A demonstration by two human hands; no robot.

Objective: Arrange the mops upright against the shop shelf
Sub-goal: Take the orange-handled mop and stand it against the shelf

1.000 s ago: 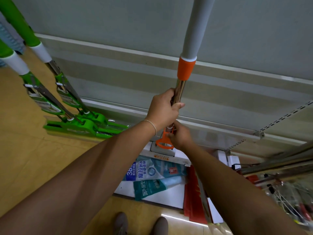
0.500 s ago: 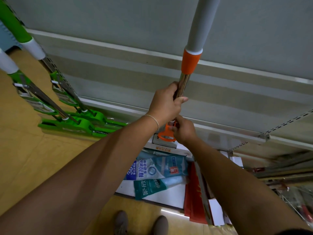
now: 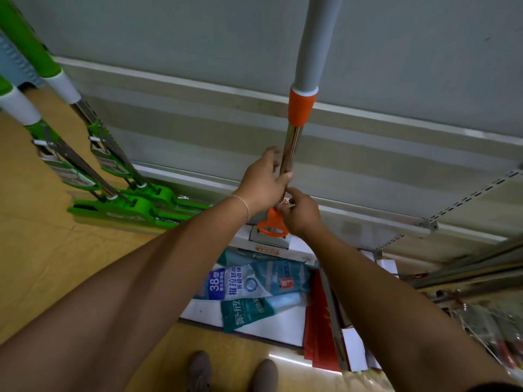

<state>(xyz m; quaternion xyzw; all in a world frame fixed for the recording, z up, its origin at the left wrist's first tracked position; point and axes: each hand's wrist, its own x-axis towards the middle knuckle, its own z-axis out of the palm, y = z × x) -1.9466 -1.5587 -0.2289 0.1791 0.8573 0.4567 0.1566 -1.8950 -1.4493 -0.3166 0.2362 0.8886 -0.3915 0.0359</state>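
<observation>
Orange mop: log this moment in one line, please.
orange mop: upright by shelf | left hand: grips chrome pole | right hand: at orange lever | green mops: leaning against shelf

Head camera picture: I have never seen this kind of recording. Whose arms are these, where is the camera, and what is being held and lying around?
There is no machine here. A person wears a wide-angle camera on the head, looking forward and down, so you see their own two arms and, at the bottom, their shoes.

The left hand curls round the shiny metal pole of the orange and grey mop, which stands nearly upright in front of the grey shop shelf. The right hand pinches the pole lower down, just above the orange lever.

To the left, two green mops already lean against the shelf, heads on the yellowish floor. Below the hands lie packaged goods in blue and teal wrappers on white boards, and red packets beside them.
</observation>
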